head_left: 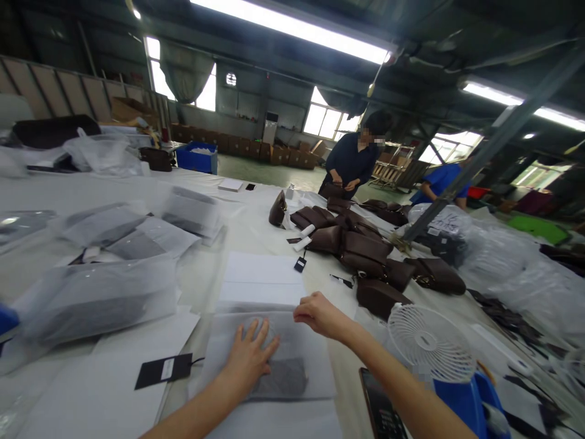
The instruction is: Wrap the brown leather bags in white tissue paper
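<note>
A frosted plastic bag (315, 366) with a dark item inside lies flat before me, over white paper sheets (262, 271). My left hand (250, 356) rests on the bag with its fingers spread. At the bag's upper right edge is my right hand (317, 314), its fingertips pinched together on that edge. A black tag (164, 369) lies left of the bag on more white paper. Beyond my right hand, a small black tag (300, 264) touches the sheets' right edge.
Several bagged items (105, 299) cover the left side. Dark brown bags (365, 250) are piled right of centre. A white fan (432, 341) and a phone (381, 405) are at the right. Beyond the table stands a person (351, 158); another person (441, 183) is farther right.
</note>
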Demonstrator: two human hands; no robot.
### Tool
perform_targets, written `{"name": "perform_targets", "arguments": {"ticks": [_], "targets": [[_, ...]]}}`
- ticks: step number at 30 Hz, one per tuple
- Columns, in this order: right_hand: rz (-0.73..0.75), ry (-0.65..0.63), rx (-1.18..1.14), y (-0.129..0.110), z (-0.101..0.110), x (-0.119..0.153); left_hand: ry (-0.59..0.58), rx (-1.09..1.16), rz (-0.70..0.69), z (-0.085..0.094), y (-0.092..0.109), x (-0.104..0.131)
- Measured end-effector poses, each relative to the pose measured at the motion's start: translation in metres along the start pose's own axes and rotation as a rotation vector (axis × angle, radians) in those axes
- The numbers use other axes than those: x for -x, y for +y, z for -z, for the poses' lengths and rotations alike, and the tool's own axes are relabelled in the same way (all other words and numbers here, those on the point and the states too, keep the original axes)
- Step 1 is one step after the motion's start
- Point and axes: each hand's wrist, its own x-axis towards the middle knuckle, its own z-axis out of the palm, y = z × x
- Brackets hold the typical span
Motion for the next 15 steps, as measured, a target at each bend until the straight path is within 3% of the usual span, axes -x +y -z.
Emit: {"name": "perform_targets", "arguments": {"ticks": [8,11,15], "targets": [[-0.031,-0.198,0.196,0.010,-0.018,-0.049,-0.007,0.032,0.002,-0.009,0.000,-0.002],[-0.084,-0.180,0.185,0.016,-0.028,-0.061,-0.009,0.044,0.010,-0.008,-0.001,-0.004],[-0.265,-0.061,0.165,0.038,-0.027,-0.065,-0.019,0.038,0.008,-0.005,-0.001,-0.005]]}}
